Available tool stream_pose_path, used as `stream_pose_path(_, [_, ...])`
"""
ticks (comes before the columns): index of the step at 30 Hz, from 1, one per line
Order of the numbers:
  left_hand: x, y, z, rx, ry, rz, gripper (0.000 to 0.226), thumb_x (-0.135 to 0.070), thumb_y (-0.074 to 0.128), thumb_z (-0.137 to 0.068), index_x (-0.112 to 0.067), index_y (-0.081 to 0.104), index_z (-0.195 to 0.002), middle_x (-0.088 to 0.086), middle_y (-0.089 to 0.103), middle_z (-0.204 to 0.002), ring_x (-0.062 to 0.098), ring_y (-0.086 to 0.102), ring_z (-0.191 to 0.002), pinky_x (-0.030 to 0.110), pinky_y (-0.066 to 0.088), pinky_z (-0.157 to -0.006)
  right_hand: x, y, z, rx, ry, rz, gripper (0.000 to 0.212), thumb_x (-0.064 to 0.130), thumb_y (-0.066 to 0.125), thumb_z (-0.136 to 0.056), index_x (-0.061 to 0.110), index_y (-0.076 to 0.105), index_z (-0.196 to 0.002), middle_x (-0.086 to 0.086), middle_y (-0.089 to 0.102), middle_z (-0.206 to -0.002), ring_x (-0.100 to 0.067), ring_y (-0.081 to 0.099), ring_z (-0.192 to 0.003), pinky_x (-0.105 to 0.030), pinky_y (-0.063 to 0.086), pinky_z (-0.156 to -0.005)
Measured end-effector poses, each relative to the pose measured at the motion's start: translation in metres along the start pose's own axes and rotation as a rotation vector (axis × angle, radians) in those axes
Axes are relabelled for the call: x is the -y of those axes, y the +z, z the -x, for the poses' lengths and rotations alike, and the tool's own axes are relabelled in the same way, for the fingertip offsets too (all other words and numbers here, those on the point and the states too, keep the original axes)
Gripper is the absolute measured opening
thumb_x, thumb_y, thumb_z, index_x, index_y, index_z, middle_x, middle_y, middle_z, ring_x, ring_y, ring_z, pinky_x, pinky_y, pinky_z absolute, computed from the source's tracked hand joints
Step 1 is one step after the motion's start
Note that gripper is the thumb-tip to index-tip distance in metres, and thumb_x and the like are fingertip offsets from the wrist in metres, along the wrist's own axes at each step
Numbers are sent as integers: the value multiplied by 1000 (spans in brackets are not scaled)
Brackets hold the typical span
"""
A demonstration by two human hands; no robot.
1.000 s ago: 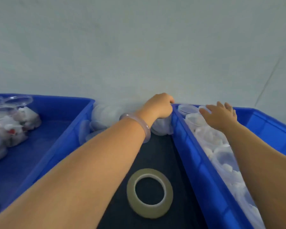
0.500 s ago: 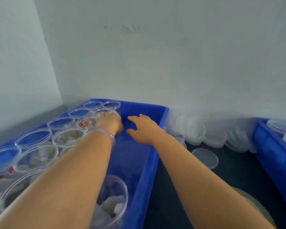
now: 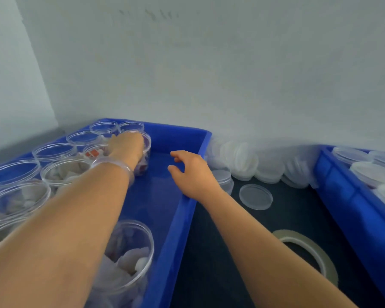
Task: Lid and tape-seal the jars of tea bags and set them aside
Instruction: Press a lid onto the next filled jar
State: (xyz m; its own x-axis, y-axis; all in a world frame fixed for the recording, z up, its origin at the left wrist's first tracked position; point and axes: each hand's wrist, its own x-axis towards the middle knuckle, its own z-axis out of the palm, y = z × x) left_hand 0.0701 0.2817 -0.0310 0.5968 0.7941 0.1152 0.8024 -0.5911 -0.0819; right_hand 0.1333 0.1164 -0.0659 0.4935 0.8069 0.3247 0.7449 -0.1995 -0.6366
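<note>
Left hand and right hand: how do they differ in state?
The left hand holds a jar from above, fingers curled over its rim; the right hand holds nothing, fingers loosely bent. The left wrist wears a clear bangle; the right wrist is bare. Both hands are over the left bin.

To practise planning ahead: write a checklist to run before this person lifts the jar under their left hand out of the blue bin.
1. Left hand grips the jar: cannot tell, fingers hidden.
2. Right hand free: ok, open and empty above the left bin.
3. Loose lid ready: ok, lies flat on the dark surface beside that bin.
4. Tape roll ready: ok, lies flat by the right forearm.
5. Jar filled: ok, contents with a red tag show through its wall.
</note>
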Motion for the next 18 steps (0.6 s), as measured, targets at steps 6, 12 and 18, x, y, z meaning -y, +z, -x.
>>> stream_pose_path(6, [-33, -34, 15, -281, 214, -98, 28, -9, 49, -91, -4, 60, -116, 16, 56, -121, 35, 49, -117, 48, 38, -98, -1, -11, 9, -86, 52, -101, 40, 23, 53, -95, 16, 50, -134, -7, 57, -125, -23, 47, -121, -35, 42, -98])
stream_pose_path(12, [-100, -125, 70, -567, 625, 448, 19, -6, 42, -90, -8, 52, -105, 11, 59, -109, 31, 41, -120, 41, 40, -89, -2, -80, 13, -484, 110, -267, 74, 32, 73, -82, 16, 34, -143, -3, 41, -135, -8, 42, -115, -18, 32, -89])
stream_pose_path(18, [-175, -109, 144, -537, 570, 954, 33, -34, 60, -88, -21, 42, -64, -6, 50, -66, 20, 48, -83, 33, 41, -71, -38, -143, 64, -487, 236, -186, 101, 33, 80, -63, 16, 25, -146, 6, 54, -114, -10, 56, -101, -30, 48, -83])
